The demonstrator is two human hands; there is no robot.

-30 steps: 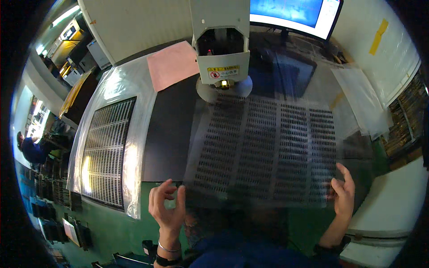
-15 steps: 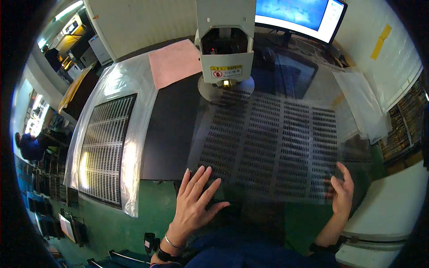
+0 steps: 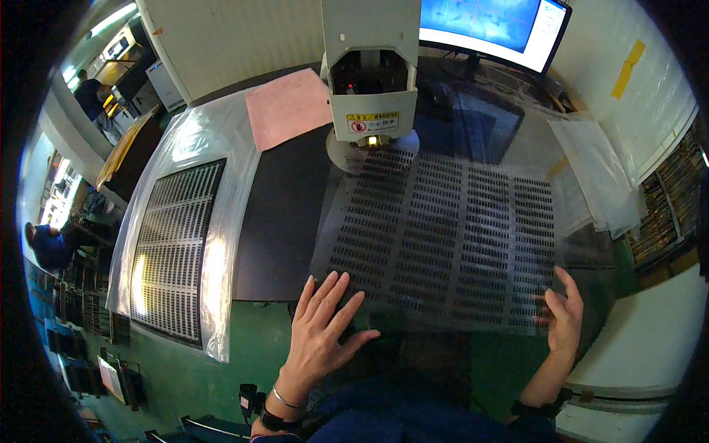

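A large see-through film sheet (image 3: 432, 244) lies on the dark table, printed with columns of small black marks. Its far left part reaches under the head of a grey-white machine (image 3: 371, 103), over a round pale plate (image 3: 338, 150). My left hand (image 3: 321, 325) rests flat on the sheet's near left corner, fingers spread and thumb out to the side. At the near right edge, my right hand (image 3: 564, 314) has its fingers curled about the film, with some fingertips showing faintly through it and one finger raised along the edge.
To the left, a second patterned sheet (image 3: 173, 251) lies on clear plastic wrapping (image 3: 216, 295). A pink cloth (image 3: 288, 107) is beside the machine. Behind stand a lit monitor (image 3: 491, 26) and a mouse (image 3: 439, 91). Clear plastic (image 3: 594, 173) hangs at the right. Two people are far off left.
The view has shifted slightly. Both hands and the film sheet keep almost the same places. In the far left background, one person has changed posture.
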